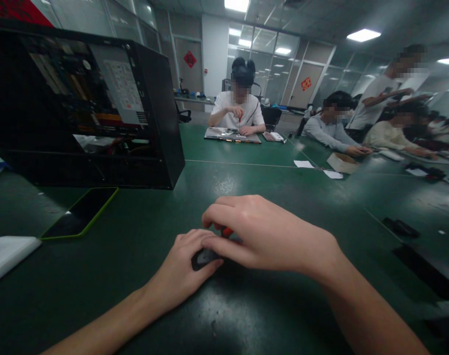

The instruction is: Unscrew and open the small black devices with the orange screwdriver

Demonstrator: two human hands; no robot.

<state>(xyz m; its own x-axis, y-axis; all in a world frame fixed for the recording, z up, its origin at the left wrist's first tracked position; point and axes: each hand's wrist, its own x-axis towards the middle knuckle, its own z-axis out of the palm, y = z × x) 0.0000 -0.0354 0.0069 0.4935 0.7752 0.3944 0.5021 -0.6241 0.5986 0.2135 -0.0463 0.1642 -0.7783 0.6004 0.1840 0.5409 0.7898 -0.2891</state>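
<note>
Low in the middle of the head view, my left hand (189, 264) is wrapped round a small black object (205, 257) on the green tabletop. My right hand (252, 231) reaches over it from the right, thumb on top of the black object and fingers curled. Between the thumb and fingers of my right hand a red and black piece (227, 231) shows, mostly hidden. Both hands touch or nearly touch each other.
An open black computer case (159, 113) stands at the left on the green table (143, 212). Beside it lie a green-edged phone (82, 214) and a white box (10, 254). Across the table, a person works on a flat panel (227, 135). More people sit at the right.
</note>
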